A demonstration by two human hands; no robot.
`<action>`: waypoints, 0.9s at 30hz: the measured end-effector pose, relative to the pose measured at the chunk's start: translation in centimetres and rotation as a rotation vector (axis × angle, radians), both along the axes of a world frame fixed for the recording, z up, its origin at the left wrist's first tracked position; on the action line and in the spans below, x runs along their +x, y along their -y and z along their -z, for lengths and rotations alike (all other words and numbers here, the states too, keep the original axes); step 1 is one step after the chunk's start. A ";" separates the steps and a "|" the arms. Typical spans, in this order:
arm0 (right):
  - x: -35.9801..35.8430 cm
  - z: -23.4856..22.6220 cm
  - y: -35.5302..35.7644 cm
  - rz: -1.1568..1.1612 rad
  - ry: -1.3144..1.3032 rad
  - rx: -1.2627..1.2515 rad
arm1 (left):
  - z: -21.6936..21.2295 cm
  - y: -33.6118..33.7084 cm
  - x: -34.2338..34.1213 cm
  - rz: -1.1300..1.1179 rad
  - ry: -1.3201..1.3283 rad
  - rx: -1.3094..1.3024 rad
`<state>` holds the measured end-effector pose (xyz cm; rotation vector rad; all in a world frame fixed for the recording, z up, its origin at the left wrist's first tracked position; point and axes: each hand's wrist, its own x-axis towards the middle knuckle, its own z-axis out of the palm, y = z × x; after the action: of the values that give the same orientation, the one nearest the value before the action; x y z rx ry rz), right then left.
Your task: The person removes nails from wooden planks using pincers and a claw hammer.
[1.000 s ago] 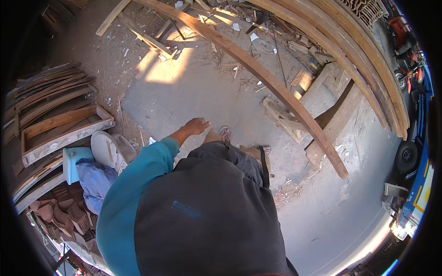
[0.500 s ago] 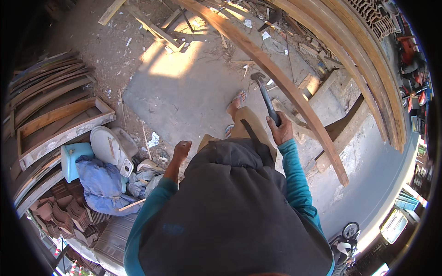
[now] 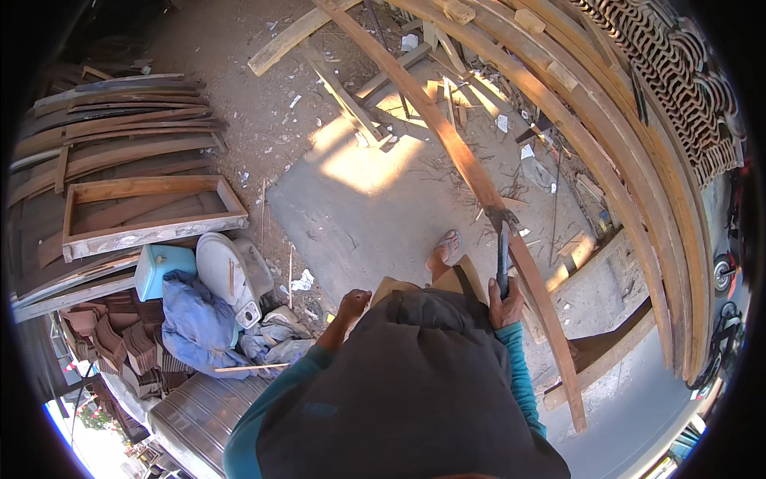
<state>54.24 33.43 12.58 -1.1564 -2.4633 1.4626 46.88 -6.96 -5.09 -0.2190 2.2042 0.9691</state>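
Right hand (image 3: 506, 303), lower right of centre, clenched round the dark handle of a hammer (image 3: 502, 254); head now resting against the long curved plank (image 3: 459, 152), lower than half a second ago. Left hand (image 3: 353, 303), centre, loosely curled, holding nothing. Beyond, sandalled foot (image 3: 444, 254) on the concrete slab (image 3: 375, 207).

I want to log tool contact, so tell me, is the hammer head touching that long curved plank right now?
Cannot tell. In the head view the hammer, gripped by the right hand, has its head overlapping the long curved plank, but from above no contact or gap shows.
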 end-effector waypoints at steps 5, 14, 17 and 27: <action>-6.1 -0.1 -1.0 -0.099 -0.088 0.065 | -3.3 -3.7 -8.8 -0.082 -0.080 0.095; -13.7 0.2 1.1 -0.155 -0.074 0.129 | -4.3 1.2 -13.9 0.012 -0.233 -0.116; -16.1 -2.3 2.9 -0.071 -0.228 0.193 | 1.3 5.4 -13.2 0.074 -0.017 -0.194; -26.4 7.2 5.2 0.147 -0.180 0.105 | 0.3 13.0 -28.8 -0.062 -0.256 -0.028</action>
<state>27.80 28.24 5.33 -1.1070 -2.2547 1.3178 18.03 -19.94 -5.34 -0.1861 2.4572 1.0503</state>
